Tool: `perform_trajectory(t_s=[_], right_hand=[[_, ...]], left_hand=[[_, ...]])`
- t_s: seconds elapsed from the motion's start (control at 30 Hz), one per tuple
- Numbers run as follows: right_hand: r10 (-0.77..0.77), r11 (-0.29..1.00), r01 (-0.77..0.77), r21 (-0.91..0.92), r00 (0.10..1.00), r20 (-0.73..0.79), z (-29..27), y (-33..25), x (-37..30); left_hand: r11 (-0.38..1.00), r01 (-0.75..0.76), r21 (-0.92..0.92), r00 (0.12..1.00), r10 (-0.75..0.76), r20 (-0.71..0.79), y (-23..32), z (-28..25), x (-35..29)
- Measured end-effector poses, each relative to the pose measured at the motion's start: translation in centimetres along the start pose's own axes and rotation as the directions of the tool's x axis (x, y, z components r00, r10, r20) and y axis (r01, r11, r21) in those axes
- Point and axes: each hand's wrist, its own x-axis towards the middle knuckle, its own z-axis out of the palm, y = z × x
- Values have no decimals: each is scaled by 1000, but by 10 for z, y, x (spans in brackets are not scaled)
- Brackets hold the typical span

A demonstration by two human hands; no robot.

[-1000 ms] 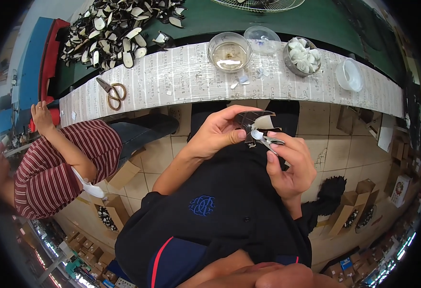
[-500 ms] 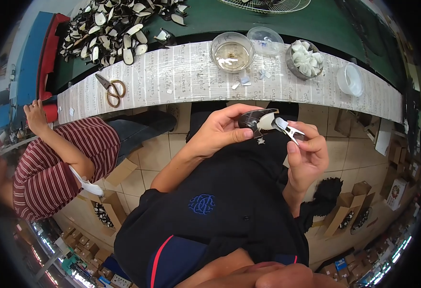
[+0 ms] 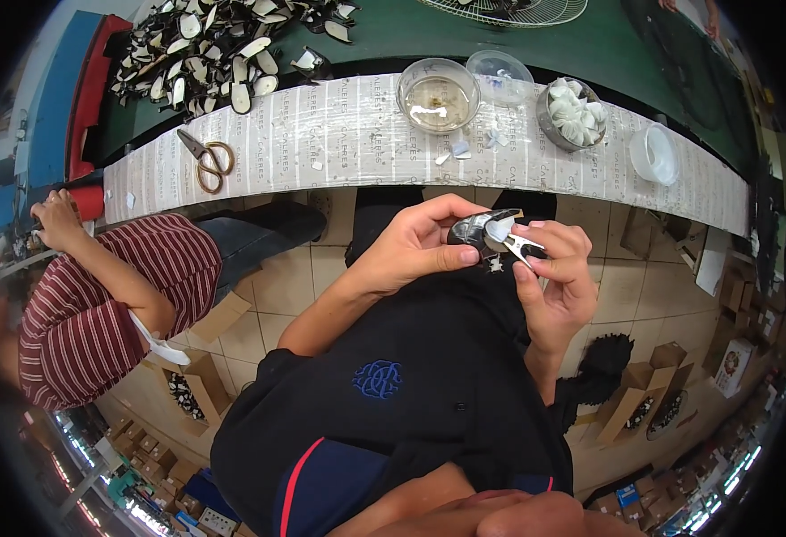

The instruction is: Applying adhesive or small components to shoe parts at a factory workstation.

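Note:
Above my lap, my left hand (image 3: 417, 240) grips a glossy black shoe piece (image 3: 470, 233), thumb below and fingers over the top. A small pale star-shaped bit (image 3: 495, 266) shows under it. My right hand (image 3: 556, 279) pinches a whitish spring clip (image 3: 524, 249), and a white pad (image 3: 498, 230) sits in the clip's jaws. The pad overlaps the pale inner side of the shoe piece; it appears to touch, though exact contact is hard to make out. Both hands are just in front of the table's near edge.
On the covered table strip (image 3: 348, 174) lie scissors (image 3: 207, 161), a bowl of clear liquid (image 3: 433, 94), a lid (image 3: 500, 76), a bowl of white wads (image 3: 574, 116) and a plastic cup (image 3: 654, 154). Black shoe pieces (image 3: 241, 97) are heaped far left. A striped-shirted person (image 3: 120, 304) sits left.
My right hand has moved left, bringing the clip and pad over the shoe piece's pale inner side. The shoe piece has turned slightly. Part of another person has appeared at the far right.

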Motion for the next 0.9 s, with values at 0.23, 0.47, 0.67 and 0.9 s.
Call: perform_trajectory(t_s=[0.23,0.47,0.67,0.9], right_hand=[[-10,998,8,-63,1000,-21,2,-2,1],[-70,978,63,-201,997,-29,1,-4,2],[-89,957,69,-282,994,-59,3,-4,2],[-127,888,76,-453,988,-84,2,-7,0]], left_hand=[[1000,-8,0,1000,8,-1,1,1,0],[1000,-10,7,1000,10,-6,-2,0,0],[1000,5,21,1000,-4,-14,-1,0,1],[1000,18,-9,1000,-18,-12,0,-2,1]])
